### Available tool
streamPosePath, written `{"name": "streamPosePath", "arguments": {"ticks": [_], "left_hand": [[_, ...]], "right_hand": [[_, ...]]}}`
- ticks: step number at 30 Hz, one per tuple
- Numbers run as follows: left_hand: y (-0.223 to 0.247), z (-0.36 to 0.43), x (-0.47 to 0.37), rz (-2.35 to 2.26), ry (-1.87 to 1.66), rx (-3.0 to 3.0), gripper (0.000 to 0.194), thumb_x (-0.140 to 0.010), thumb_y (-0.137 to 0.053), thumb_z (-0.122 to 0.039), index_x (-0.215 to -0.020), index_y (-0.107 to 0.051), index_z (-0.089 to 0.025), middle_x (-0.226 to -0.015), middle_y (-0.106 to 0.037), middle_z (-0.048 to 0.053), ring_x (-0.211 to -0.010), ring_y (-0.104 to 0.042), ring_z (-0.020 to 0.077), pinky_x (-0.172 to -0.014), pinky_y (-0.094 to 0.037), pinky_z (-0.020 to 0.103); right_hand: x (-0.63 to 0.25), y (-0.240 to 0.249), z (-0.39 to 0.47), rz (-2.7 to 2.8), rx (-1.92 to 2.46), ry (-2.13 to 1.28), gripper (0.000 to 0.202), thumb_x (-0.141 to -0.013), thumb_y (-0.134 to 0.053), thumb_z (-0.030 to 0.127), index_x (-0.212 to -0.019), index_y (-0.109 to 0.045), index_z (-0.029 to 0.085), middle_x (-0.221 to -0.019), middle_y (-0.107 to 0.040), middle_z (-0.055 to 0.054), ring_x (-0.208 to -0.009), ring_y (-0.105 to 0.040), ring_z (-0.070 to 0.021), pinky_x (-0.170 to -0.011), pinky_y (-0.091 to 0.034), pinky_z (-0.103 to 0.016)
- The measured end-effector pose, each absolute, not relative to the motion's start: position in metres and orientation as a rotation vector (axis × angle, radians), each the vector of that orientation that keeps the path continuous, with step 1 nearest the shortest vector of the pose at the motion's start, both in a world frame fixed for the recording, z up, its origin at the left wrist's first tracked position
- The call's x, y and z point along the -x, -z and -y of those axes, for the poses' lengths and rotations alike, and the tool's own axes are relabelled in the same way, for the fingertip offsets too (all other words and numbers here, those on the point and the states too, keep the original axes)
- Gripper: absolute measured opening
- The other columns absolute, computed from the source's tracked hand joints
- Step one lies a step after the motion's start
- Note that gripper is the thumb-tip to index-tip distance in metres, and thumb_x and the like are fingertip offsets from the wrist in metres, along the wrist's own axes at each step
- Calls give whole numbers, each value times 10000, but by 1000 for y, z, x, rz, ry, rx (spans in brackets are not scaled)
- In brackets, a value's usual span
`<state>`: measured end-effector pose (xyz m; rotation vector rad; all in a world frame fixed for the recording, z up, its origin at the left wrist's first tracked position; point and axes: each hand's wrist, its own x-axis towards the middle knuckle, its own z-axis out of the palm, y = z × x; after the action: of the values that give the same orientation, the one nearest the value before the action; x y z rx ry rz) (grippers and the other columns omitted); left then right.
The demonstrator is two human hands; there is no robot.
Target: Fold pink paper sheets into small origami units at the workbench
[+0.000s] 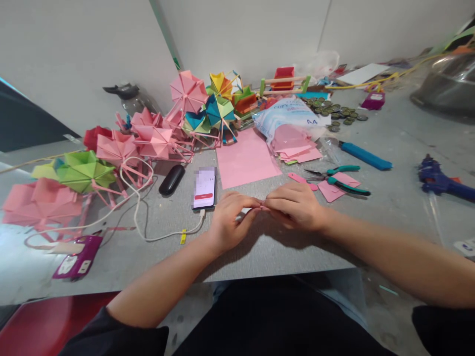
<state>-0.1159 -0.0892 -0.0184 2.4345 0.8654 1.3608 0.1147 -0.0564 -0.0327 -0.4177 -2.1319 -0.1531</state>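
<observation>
Close to the table's front edge, my left hand [232, 217] and my right hand [295, 205] meet fingertip to fingertip. Both are closed in a pinch on a small folded piece of pink paper [262, 207], most of it covered by my fingers. Just beyond them lies a flat pink sheet [245, 160]. A smartphone [204, 188] with a lit screen is beside my left hand, its white cable plugged in. Past my right hand are a pink craft knife [302, 181], green-handled pliers [339, 179] and a small pink paper square [336, 188].
Folded paper umbrellas [148, 141] crowd the left and back. A black case [172, 180] and a purple power strip [78, 257] lie at left. Behind are a copy paper pack [287, 116] and coins [336, 111]. A blue cutter [367, 155] and glue gun [443, 180] lie right.
</observation>
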Motion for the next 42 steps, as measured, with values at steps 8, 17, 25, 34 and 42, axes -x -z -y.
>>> {"name": "streamPosePath", "arguments": {"ticks": [8,17,25,34,42], "left_hand": [[18,89,118,-913,-1337,-2445,139,-1090,-628,-272,-968,-681,-232,-882,-811,24,-826,-758,194,-826,-569,370],[19,89,117,-1021,-1404,-2149,128,-1068,-600,-227,-975,-687,-221,-923,-821,42,-840,-777,175,-791,-628,323],[22,94,116,-835,-1485,-2564,69,-1080,-668,-294,-1044,-669,-235,-904,-755,44,-828,-717,203,-772,-579,355],[17,101,113,-776,-1703,-2504,178,-1121,-538,-249,-947,-576,-238,-763,-599,-4,-687,-562,175,-633,-460,317],[24,84,113,-1164,-1966,-1959,321,-1146,-549,-418,-883,-569,-235,-753,-546,-17,-660,-524,148,-614,-459,282]], "right_hand": [[-116,27,58,2101,417,-33,133,-1030,-642,186,-960,-736,249,-810,-795,-23,-686,-719,-172,-650,-554,-317],[-114,25,57,1997,512,-176,125,-1049,-638,242,-1079,-758,253,-897,-819,-48,-793,-762,-204,-721,-597,-343],[-116,17,66,2203,426,230,191,-1023,-586,118,-1019,-730,243,-842,-780,-23,-696,-645,-176,-632,-425,-337],[-112,13,69,2264,405,353,189,-1048,-557,119,-988,-712,208,-852,-755,-36,-659,-594,-160,-592,-387,-335],[-137,31,23,2087,690,11,175,-980,-577,117,-938,-710,224,-881,-784,-56,-733,-678,-196,-659,-470,-328]]}}
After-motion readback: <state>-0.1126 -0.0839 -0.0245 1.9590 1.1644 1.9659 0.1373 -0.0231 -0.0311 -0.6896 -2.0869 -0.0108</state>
